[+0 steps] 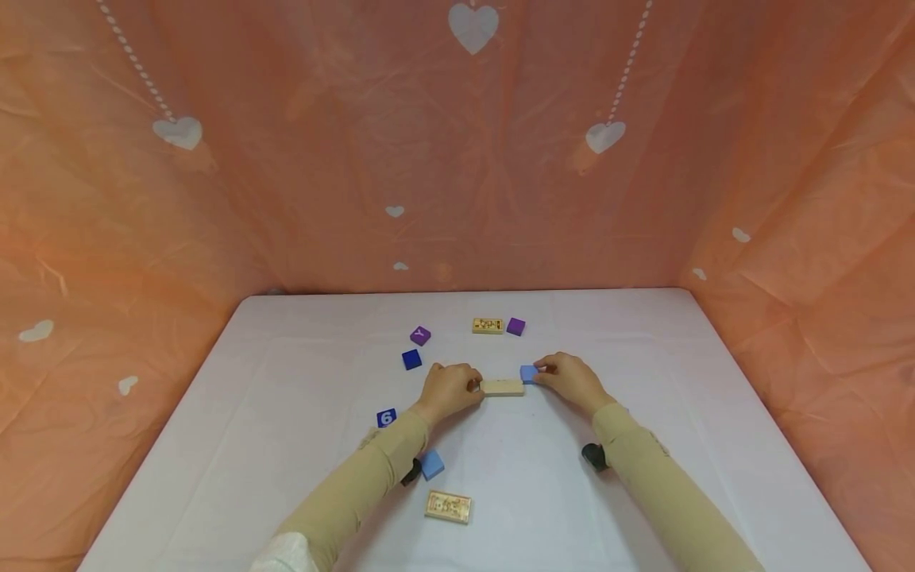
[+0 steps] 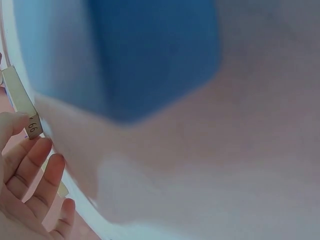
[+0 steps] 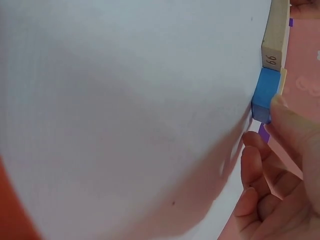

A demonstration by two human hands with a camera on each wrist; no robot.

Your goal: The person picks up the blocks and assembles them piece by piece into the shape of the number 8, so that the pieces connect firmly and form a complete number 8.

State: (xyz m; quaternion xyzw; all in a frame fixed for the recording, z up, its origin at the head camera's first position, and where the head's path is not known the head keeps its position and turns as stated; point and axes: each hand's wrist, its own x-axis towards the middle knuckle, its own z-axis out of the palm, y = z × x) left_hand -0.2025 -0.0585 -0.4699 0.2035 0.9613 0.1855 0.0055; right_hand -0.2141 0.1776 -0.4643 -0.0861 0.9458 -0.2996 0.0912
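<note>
My left hand pinches the left end of a pale wooden block between thumb and fingers. In the left wrist view, that end of the wooden block bears the number 66. At its other end, my right hand pinches a light blue block, thumb on its near side. From the right wrist, the blue block appears against or very close to the wooden block's numbered end; a small gap cannot be ruled out.
Behind the hands lie a gold patterned block, purple blocks and a dark blue block. By the left forearm are a block marked 6 and a light blue block. Nearer lies another gold block.
</note>
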